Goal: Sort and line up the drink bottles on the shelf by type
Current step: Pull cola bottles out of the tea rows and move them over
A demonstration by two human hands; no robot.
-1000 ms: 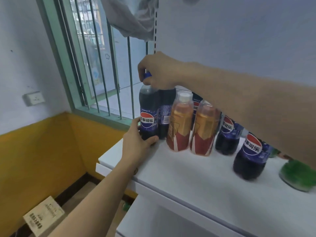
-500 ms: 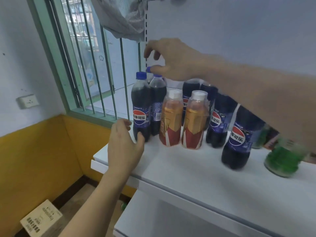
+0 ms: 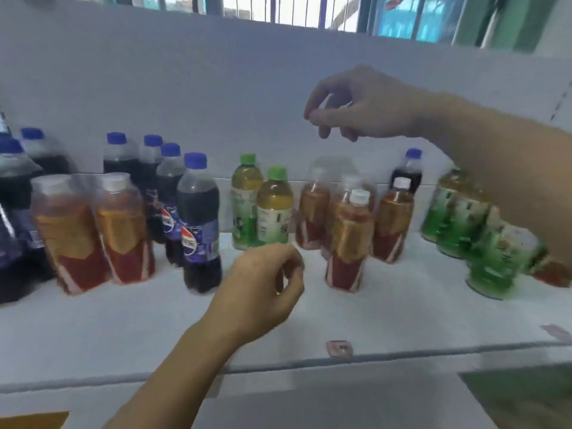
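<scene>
White shelf (image 3: 387, 320) carries clear plastic drink bottles, all standing upright and capped. At the left a cluster of blue-capped cola bottles holds dark liquid; the foremost cola bottle (image 3: 200, 224) stands at the cluster's right edge, and at least six blue caps show there, though blur at the left edge makes an exact count uncertain. One more lone cola bottle (image 3: 408, 174) stands at the back right of centre. In front of the left cluster are two white-capped bottles of amber tea with red and gold labels, the nearer-centre one (image 3: 123, 227) just beside the colas. At centre stand two green-capped bottles of pale yellow tea (image 3: 274, 209), touching each other. Right of them is a group of about five more amber tea bottles, the front one (image 3: 351, 239) standing forward of the rest. At the far right, three or four green-labelled bottles (image 3: 492, 258) are blurred and partly hidden by the right forearm. The left hand (image 3: 263, 289) hangs before the shelf with fingers loosely curled, its grip released, touching nothing. The right hand (image 3: 359, 106) hovers above the amber group, fingers loosely curled downward, grasping nothing.
</scene>
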